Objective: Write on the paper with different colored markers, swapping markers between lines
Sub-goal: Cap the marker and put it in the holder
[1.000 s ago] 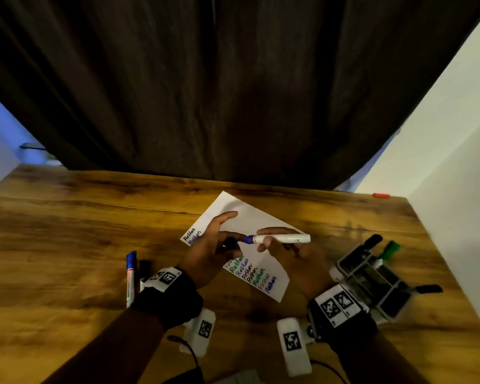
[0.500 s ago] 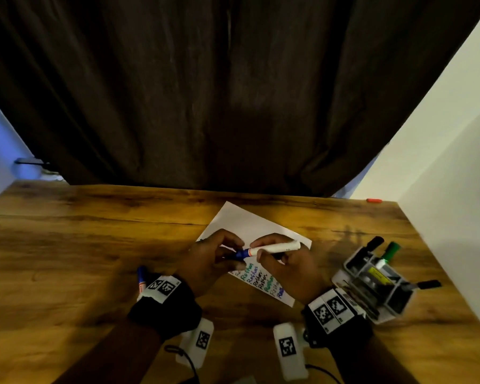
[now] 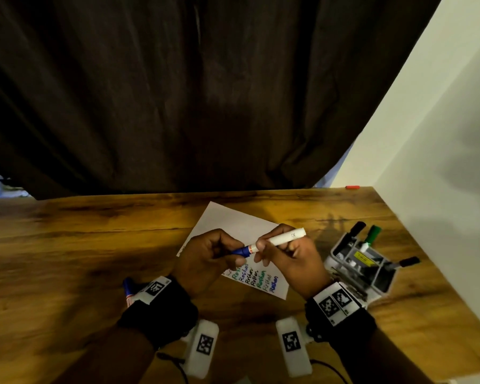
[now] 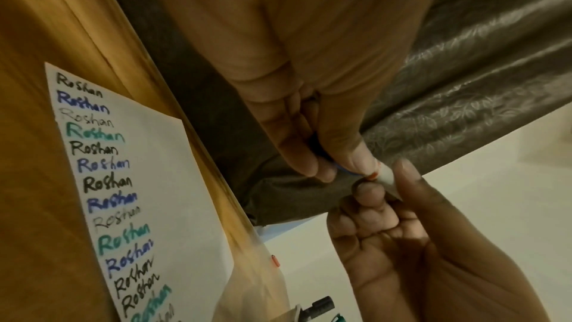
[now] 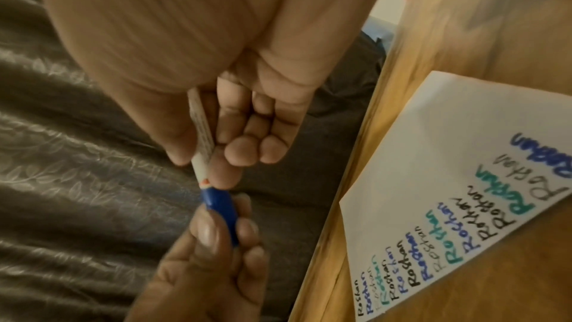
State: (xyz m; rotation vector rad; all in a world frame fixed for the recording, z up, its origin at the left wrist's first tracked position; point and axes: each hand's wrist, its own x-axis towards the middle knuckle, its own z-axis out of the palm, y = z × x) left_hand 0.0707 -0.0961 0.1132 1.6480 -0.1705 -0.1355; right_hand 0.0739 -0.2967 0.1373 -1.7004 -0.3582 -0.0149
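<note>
Both hands hold one blue marker (image 3: 275, 241) above the paper (image 3: 234, 225), which lies flat on the wooden counter (image 3: 81, 245). The right hand (image 3: 291, 259) has its grip closed round the white barrel, thumb and fingers curled about it. The left hand (image 3: 205, 259) pinches the blue cap (image 5: 219, 207) between thumb and fingertips; cap and barrel meet at an orange band. The marker lies nearly level, cap toward the left. The paper carries lines of one word repeated in black, blue, green and grey ink. To the right stands a marker holder (image 3: 363, 267) with a green marker (image 3: 372, 235) and black markers (image 3: 356, 228) in it. Another blue marker (image 3: 128, 286) lies on the counter beside the left wrist. A dark curtain (image 3: 178, 92) hangs behind the counter.
</note>
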